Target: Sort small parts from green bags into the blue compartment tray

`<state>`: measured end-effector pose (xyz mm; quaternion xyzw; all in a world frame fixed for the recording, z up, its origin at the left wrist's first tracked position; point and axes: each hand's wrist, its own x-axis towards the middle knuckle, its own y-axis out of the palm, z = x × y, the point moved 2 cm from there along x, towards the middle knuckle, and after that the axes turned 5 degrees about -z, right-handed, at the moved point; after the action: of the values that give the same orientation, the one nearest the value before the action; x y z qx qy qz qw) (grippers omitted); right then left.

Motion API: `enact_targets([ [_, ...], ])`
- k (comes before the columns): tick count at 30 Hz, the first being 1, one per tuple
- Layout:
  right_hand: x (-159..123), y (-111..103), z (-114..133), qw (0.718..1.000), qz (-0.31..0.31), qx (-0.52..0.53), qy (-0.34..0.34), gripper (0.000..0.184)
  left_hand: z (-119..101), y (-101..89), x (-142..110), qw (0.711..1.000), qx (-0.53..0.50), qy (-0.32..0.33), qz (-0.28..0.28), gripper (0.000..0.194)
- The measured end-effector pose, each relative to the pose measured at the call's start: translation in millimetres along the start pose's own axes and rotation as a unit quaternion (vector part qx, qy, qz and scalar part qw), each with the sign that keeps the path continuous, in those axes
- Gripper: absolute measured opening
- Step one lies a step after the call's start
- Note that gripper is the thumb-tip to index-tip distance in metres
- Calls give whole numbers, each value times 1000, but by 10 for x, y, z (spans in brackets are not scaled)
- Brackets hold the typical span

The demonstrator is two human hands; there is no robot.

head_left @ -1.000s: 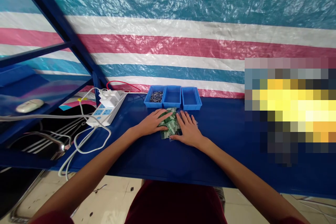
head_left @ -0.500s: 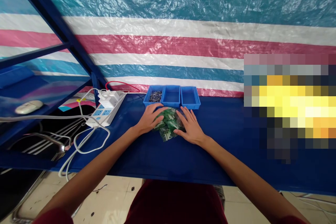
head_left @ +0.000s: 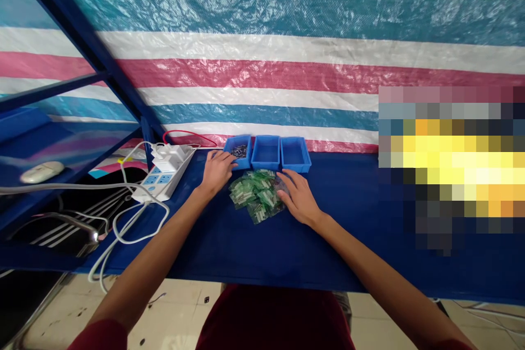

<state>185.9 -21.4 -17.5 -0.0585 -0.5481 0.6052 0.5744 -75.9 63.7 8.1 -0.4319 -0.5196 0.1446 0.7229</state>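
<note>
Small clear plastic bags [head_left: 256,194], greenish and with slim pale pieces inside, lie in a loose heap on the blue table [head_left: 246,251]. My right hand [head_left: 300,197] rests at the heap's right edge, fingers spread and touching the bags. Up and to the left of the heap, my left hand [head_left: 217,171] is open beside the left blue bin [head_left: 243,163], its fingers at the bin's near left corner. That bin contains many small metal pieces [head_left: 238,151], partly hidden by its wall and my fingers.
A middle blue bin [head_left: 266,165] and a right blue bin [head_left: 296,167] stand beside the left one. A white power strip [head_left: 166,179] with adapters and loose cables [head_left: 118,229] lies to the left. A white mouse [head_left: 42,171] sits on the side shelf. The right side is pixelated.
My left hand has lifted off the bags and moved left and up to the left bin. The heap has spread wider to the left. My right hand has shifted slightly right.
</note>
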Motion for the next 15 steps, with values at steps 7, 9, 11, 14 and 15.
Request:
enact_targets([
  [7,326,-205,118,979,-54,149,125,47,-496,-481,105,992,13,38,-116,14],
  [9,429,-213,117,960,-40,202,189,52,-727,-576,126,991,-3,69,-117,15],
  [11,499,-183,105,933,2,269,241,57,-953,-617,118,989,-22,92,-116,16],
  [14,535,-145,68,915,5,304,267,57,-1214,-591,70,987,-51,107,-110,18],
  [15,529,-144,50,915,-11,301,268,56,-1271,-571,51,987,-58,107,-107,20],
])
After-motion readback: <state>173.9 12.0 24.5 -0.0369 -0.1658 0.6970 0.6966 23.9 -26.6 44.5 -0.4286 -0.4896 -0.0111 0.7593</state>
